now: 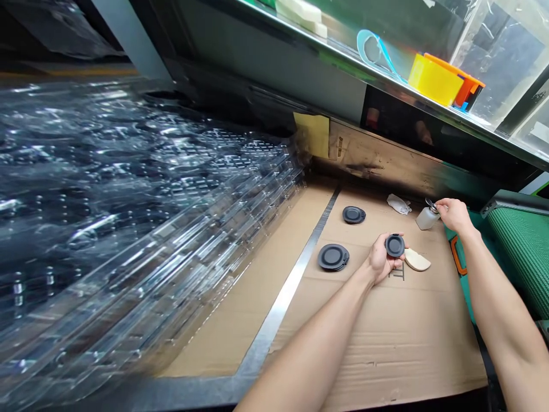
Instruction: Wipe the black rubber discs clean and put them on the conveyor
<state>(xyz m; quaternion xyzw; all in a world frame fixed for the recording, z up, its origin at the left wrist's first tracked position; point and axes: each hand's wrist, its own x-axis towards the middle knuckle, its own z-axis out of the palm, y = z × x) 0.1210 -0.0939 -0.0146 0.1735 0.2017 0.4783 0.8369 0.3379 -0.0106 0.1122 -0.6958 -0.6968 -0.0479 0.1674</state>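
and here's the left hand [381, 257] curled palm-up around a dark round rubber cap [394, 246], while the right hand [454, 215] sits at the metal pump top of a frosted bottle [426, 219], maybe gripping, hard to tell from here; two more caps [333, 257] lie on the cardboard sheet [386, 343], near a beige sponge [417, 260].
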